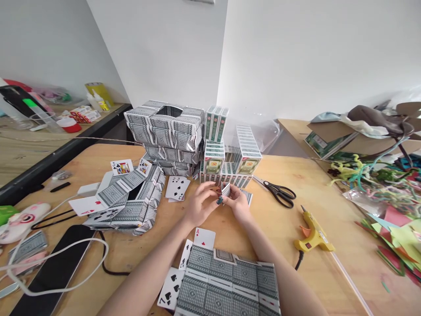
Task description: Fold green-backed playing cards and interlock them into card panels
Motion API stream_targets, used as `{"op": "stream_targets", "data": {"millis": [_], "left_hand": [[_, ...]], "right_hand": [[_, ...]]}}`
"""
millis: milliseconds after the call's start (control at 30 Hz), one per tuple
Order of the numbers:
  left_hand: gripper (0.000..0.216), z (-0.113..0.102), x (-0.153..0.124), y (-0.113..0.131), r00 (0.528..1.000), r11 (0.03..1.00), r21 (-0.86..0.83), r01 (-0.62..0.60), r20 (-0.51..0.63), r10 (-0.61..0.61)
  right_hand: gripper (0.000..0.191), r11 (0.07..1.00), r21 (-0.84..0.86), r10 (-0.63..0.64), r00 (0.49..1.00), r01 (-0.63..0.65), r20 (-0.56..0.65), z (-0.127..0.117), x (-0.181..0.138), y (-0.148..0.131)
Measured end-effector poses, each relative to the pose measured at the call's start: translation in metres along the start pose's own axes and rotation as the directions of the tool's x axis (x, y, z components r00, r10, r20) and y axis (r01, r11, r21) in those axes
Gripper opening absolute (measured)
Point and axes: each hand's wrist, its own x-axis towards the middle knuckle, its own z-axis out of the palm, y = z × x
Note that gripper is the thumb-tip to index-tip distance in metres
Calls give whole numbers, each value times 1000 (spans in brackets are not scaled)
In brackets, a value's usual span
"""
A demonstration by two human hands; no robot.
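Note:
Over the middle of the table, my left hand [199, 208] and my right hand [238, 202] meet around a playing card [226, 190], which looks bent or folded. My right fingers grip it from the right. On its left edge my left thumb and fingertips close in a pinch. Below my wrists lies a panel of joined card backs [219, 281]. Face-up cards stick out at its left, among them an ace of diamonds [204, 238] and a seven of spades [170, 287]. Part of another card [247, 197] shows behind my right hand.
Boxes built from cards [164, 131] are stacked at the back, beside green card packs [213, 162]. Left is another card-built box [131, 213] with loose cards on top. Scissors [279, 193] and a yellow glue gun [314, 235] lie right; a white cable [62, 292] loops left.

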Motion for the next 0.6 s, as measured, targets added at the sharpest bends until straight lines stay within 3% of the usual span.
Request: {"op": "stream_targets", "data": {"millis": [100, 200, 300, 467, 600], "left_hand": [[21, 0, 2, -3, 979, 959, -202, 201, 63, -192], [26, 0, 5, -6, 911, 812, -414, 412, 222, -349], [36, -1, 7, -6, 849, 672, -518, 529, 331, -413], [46, -6, 7, -6, 805, 569, -569, 594, 413, -427], [50, -3, 8, -9, 862, 606, -614, 506, 339, -377]], "right_hand": [[57, 992, -108, -59, 998, 59, -2, 1, -1, 2], [55, 980, -153, -117, 991, 125, 58, 4, -3, 4], [52, 943, -249, -198, 974, 221, 113, 5, -5, 4], [51, 846, -417, -301, 944, 331, 138, 2, -4, 4], [65, 884, -401, -253, 967, 241, 25, 1, -3, 9]]}}
